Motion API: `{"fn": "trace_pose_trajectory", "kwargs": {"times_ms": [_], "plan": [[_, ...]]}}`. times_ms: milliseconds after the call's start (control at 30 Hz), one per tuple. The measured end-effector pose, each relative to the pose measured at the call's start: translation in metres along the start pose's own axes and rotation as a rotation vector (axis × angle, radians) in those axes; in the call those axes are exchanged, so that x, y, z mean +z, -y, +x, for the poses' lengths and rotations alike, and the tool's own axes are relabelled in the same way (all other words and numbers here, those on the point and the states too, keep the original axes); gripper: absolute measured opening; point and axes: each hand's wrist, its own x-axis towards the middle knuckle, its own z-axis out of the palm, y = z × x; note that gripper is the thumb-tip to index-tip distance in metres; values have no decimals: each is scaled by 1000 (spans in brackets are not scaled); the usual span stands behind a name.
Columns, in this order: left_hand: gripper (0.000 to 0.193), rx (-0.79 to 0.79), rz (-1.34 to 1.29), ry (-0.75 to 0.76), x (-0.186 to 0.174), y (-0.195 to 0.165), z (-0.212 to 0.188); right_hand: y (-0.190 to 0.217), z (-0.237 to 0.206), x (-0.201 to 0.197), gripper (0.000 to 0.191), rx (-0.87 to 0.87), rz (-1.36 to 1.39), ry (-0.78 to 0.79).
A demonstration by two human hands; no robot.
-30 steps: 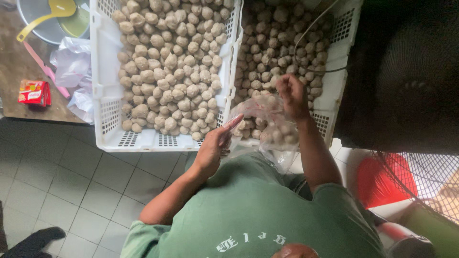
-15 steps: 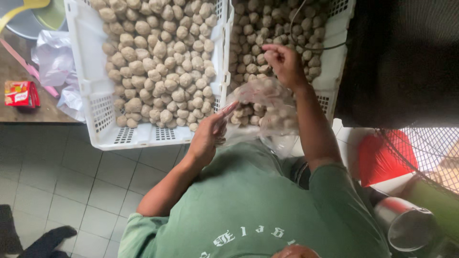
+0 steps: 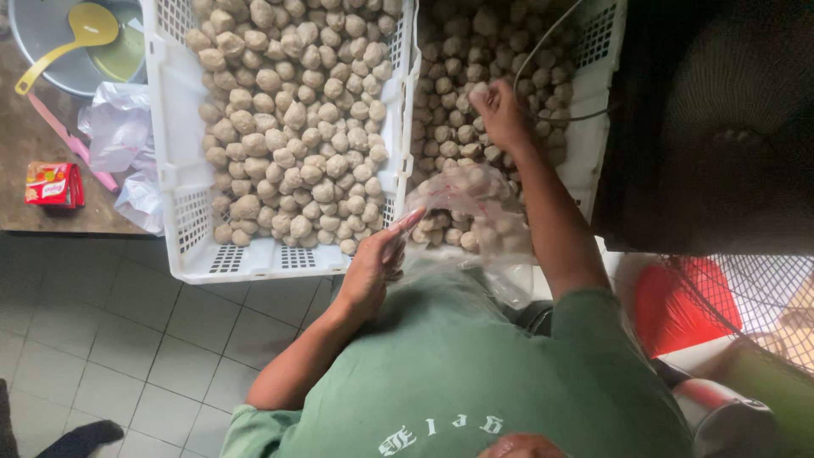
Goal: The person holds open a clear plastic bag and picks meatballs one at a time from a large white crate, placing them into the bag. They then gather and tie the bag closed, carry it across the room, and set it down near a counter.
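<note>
**Listener:** What do your hands have in them?

**Me:** My left hand [image 3: 373, 267] pinches the rim of a thin, clear plastic bag [image 3: 475, 225], thumb and forefinger closed on the crinkled film and holding its mouth open. The bag sags against my green shirt, just past the near edge of the crates, and is partly filled with round, beige meatballs [image 3: 449, 229] that show through the glossy film.

**Listener:** And the right?

**Me:** My right hand [image 3: 500, 114] is further out, over the right crate [image 3: 593, 51]. Its fingers are curled in, closed on a meatball or two from the heap. I cannot tell exactly how many, since the knuckles hide them.

**Listener:** Describe the crates.

**Me:** Two white, hard plastic crates stand side by side, touching, with grid-slotted walls. The left crate [image 3: 182, 170] is full of lumpy, matte balls [image 3: 292, 127], pale tan and slightly uneven. The right one holds the same, in dimmer light. A thin pale cord [image 3: 543, 47] loops across its far corner.

**Listener:** What else is near?

**Me:** To the left, a brown tabletop [image 3: 34, 178] carries crumpled clear bags [image 3: 119, 140], a small red packet [image 3: 51, 182], and a metal bowl [image 3: 51, 42] with a yellow plastic ladle [image 3: 80, 34] in it. Below lies a grey tiled floor [image 3: 110, 339]. At my right, a wire mesh guard [image 3: 755, 297] covers something red.
</note>
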Motion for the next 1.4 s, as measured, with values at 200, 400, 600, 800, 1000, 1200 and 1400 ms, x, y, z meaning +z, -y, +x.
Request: {"fn": "trace_pose_trajectory", "kwargs": {"times_ms": [200, 400, 600, 800, 1000, 1200, 1400], "plan": [[52, 36, 27, 82, 11, -5, 10, 94, -153, -53, 41, -273, 192, 338], [53, 57, 76, 93, 11, -11, 13, 94, -148, -43, 46, -469, 1, 262], [53, 19, 9, 45, 3, -7, 3, -7, -43, -14, 22, 5, -179, -79], [52, 43, -2, 55, -3, 3, -1, -40, -11, 4, 42, -83, -570, 2], [52, 150, 71, 73, 3, 4, 2, -2, -66, -18, 39, 192, -40, -23], [55, 33, 32, 154, 14, -3, 8, 82, -198, -54, 42, -109, 321, 252], [55, 47, 49, 125, 14, -8, 7, 55, -159, -38, 31, -264, 441, 129]]}}
